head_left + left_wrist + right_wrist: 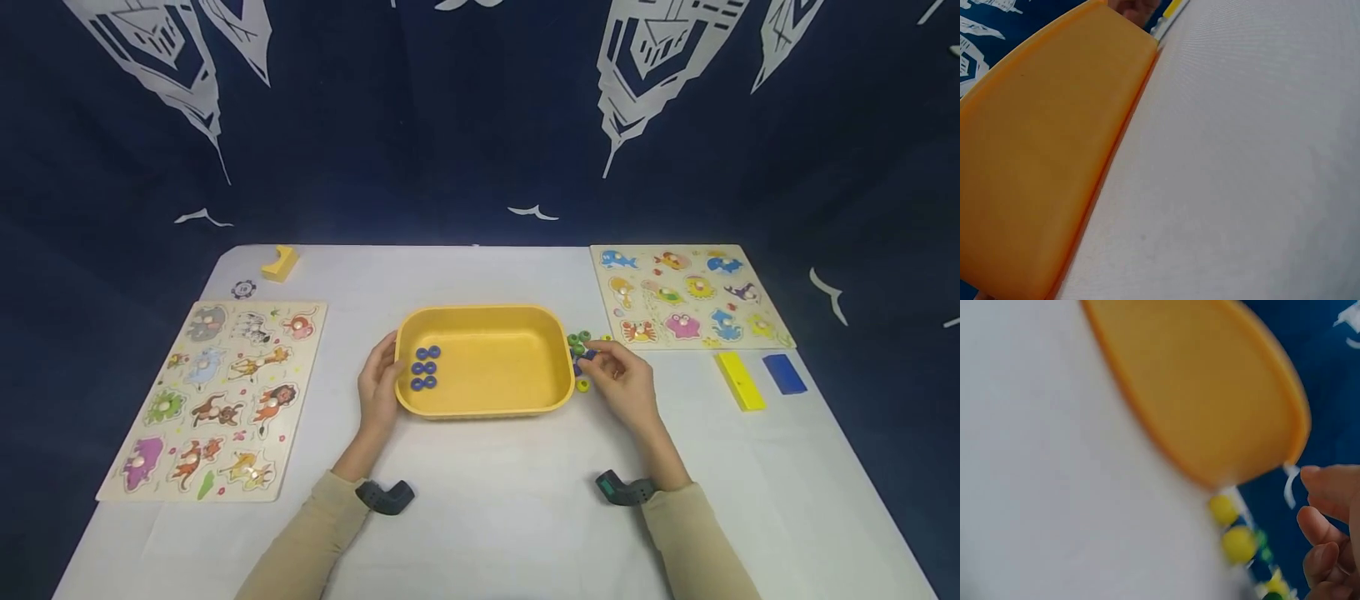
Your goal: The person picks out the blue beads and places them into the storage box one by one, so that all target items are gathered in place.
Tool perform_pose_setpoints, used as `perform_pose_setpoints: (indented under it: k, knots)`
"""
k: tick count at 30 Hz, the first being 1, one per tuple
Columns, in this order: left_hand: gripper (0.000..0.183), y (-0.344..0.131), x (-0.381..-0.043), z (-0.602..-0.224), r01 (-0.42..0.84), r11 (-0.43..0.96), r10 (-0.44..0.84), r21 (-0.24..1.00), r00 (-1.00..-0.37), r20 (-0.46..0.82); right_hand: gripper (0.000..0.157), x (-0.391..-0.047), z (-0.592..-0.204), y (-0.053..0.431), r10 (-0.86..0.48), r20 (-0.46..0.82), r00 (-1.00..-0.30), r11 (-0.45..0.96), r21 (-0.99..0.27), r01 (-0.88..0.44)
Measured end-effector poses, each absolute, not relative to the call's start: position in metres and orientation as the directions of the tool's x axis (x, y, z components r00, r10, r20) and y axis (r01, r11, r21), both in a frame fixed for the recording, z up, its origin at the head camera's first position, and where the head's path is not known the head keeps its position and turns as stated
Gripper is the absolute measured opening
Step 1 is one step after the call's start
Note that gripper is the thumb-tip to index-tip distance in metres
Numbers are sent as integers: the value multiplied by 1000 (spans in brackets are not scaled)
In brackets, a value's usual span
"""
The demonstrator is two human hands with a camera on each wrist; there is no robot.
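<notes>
A yellow plastic tray (487, 362) stands mid-table, with several blue beads (430, 367) in paired rows near its left end. My left hand (380, 387) grips the tray's left edge, thumb at the rim and fingers along the outer wall. Just beyond the right end lies a small cluster of green beads (578, 339), blue beads and yellow beads (582, 386). Over this cluster is my right hand (624, 385), its fingers loosely bent. In the right wrist view the fingertips (1311, 478) show no bead between them, and yellow beads (1239, 544) lie below.
An animal puzzle board (217, 400) lies at the left, a sea-animal puzzle board (686, 296) at the back right. Near the latter are a yellow block (740, 382) and a blue block (784, 374). A yellow arch block (280, 263) and a round token (243, 289) sit back left.
</notes>
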State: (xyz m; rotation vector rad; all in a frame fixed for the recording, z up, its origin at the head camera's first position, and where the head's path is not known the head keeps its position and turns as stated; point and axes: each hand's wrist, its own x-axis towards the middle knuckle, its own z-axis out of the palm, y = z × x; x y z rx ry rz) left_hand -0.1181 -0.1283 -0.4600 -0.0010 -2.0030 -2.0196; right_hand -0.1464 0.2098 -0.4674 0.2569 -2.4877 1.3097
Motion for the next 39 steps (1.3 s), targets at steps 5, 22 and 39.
perform_pose_setpoints:
  k: [5, 22, 39]
  knots:
    - [44, -129, -118, -462, 219, 6, -214, 976, -953, 215, 28, -145, -482, 214, -38, 311, -950, 606, -748, -270]
    - [44, -131, -118, -461, 226, 16, -209, 974, -952, 224, 25, -149, -488, 202, -79, 331, -940, 819, -517, -250]
    - [44, -129, -119, -463, 232, 20, -204, 972, -951, 231, 20, -174, -406, 148, -172, 373, -912, 696, -610, -380]
